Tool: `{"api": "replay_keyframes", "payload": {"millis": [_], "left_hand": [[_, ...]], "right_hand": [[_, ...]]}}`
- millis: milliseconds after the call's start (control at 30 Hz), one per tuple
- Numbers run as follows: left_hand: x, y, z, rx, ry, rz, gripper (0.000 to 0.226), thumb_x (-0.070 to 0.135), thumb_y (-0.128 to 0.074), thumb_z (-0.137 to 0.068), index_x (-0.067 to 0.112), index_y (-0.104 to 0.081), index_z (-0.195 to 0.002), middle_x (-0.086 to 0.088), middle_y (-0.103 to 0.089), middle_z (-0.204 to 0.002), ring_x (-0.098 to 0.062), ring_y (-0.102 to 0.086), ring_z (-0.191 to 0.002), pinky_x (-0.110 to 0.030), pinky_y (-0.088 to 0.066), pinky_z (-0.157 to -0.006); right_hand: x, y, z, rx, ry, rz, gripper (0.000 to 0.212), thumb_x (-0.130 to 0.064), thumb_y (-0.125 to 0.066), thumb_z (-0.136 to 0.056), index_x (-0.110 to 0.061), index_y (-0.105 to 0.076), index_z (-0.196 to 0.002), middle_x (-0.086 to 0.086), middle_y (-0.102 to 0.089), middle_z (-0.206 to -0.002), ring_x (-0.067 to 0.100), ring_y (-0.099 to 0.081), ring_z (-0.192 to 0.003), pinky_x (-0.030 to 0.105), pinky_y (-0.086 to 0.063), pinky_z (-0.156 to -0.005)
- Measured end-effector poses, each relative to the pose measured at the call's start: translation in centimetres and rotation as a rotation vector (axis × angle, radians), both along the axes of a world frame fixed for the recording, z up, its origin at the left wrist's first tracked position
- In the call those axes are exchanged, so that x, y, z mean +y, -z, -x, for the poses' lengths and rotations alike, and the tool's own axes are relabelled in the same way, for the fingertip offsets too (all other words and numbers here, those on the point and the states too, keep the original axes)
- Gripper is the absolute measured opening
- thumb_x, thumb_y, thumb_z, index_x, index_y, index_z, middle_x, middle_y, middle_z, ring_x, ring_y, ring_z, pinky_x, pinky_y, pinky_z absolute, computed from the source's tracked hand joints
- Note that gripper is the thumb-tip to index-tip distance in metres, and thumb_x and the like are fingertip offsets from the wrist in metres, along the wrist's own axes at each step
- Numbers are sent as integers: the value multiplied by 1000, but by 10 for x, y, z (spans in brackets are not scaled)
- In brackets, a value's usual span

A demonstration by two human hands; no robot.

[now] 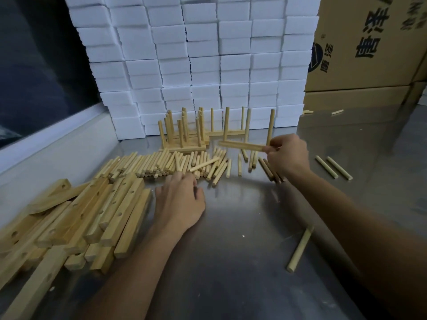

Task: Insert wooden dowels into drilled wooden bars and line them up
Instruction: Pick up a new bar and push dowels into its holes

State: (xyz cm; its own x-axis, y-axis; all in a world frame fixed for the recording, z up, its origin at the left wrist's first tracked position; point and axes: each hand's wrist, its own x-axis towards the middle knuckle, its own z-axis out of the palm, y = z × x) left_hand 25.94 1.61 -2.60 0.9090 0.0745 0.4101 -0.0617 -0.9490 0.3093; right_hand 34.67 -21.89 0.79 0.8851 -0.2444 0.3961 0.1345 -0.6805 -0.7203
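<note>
While the right hand [287, 155] pinches one end of a drilled bar [241, 145], with one dowel [270, 125] standing in it at that end, we see the bar lifted just behind the loose dowel pile [175, 163], likely kept level so the next hole is reachable. Left hand [180, 199] sits at the pile's near edge, fingers curled down onto dowels; we cannot tell if one is gripped, probably fetching the next. Finished bars with upright dowels [184, 135] stand lined up behind the pile, against the white foam blocks [208, 65]. Undrilled-side stock, the spare bars [76, 218], lies heaped left of the pile. Stray dowels [333, 167] lie right of it on the steel table [242, 250].
</note>
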Motion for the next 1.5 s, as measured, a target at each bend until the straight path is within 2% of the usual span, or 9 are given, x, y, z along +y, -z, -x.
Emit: {"api": "replay_keyframes", "payload": {"millis": [167, 300, 433, 633, 767, 933, 1067, 1200, 1500], "left_hand": [[-2, 5, -3, -16, -82, -124, 25, 38, -47, -92, 20, -54, -109, -1, -44, -109, -20, -42, -103, -37, -38, -84], [-1, 7, -6, 10, -124, -151, 37, 43, -43, -91, 21, -50, -120, -7, -38, -134, -25, -38, -121, -41, -38, -94], [-2, 9, -8, 53, -125, -133, 33, 45, -38, -93, 27, -46, -120, -2, -46, -126, -21, -43, -114, -42, -32, -95], [-2, 11, -9, 53, -125, -132, 38, 46, -37, -94, 29, -42, -127, -1, -45, -128, -19, -42, -117, -43, -31, -97], [-1, 13, -9, 49, -121, -139, 38, 47, -37, -95, 29, -40, -129, 0, -44, -131, -19, -42, -119, -42, -31, -99], [0, 13, -9, 33, -115, -131, 38, 47, -36, -94, 30, -40, -128, 1, -44, -130, -17, -41, -117, -41, -30, -97], [0, 14, -9, 28, -115, -118, 37, 48, -36, -95, 31, -40, -128, 2, -44, -129, -16, -41, -116, -40, -30, -97], [0, 14, -8, 24, -111, -112, 36, 47, -35, -94, 31, -41, -127, 2, -44, -128, -16, -41, -115, -40, -30, -96], [-2, 11, -8, 33, -108, -107, 36, 45, -36, -95, 29, -42, -127, 1, -44, -127, -17, -40, -114, -40, -28, -94]], "right_hand": [[-5, -7, -47, -16, 89, 40, 10, -14, -67, -92, -9, -75, -90, -1, -63, -73, 8, -54, -62, 20, -41, -52], [5, -1, -79, 36, 84, 66, 14, -14, -68, -91, -2, -75, -91, 9, -70, -82, 14, -57, -63, 25, -49, -60], [14, 7, -101, 48, 82, 113, 11, -9, -66, -90, -3, -75, -92, 7, -68, -80, 13, -57, -62, 22, -46, -57], [19, 8, -130, 83, 98, 161, 12, -2, -65, -89, -1, -74, -96, 14, -69, -97, 26, -67, -82, 34, -59, -77], [25, 6, -145, 115, 83, 202, 18, -2, -61, -91, -5, -72, -105, 14, -64, -113, 31, -66, -96, 40, -57, -89], [37, 14, -153, 185, 69, 243, 19, -10, -59, -92, -9, -67, -109, 14, -66, -110, 31, -63, -101, 40, -53, -92], [50, 15, -156, 255, 119, 411, 16, -10, -50, -89, -12, -60, -102, 10, -62, -108, 33, -54, -114, 53, -27, -109], [50, 12, -159, 353, 69, 495, 33, -22, -48, -91, -10, -56, -121, 13, -57, -126, 36, -42, -132, 59, -17, -113], [47, 4, -142, 201, 66, 448, 32, -36, -50, -97, -16, -57, -120, 8, -60, -118, 30, -51, -117, 51, -29, -104]]}}
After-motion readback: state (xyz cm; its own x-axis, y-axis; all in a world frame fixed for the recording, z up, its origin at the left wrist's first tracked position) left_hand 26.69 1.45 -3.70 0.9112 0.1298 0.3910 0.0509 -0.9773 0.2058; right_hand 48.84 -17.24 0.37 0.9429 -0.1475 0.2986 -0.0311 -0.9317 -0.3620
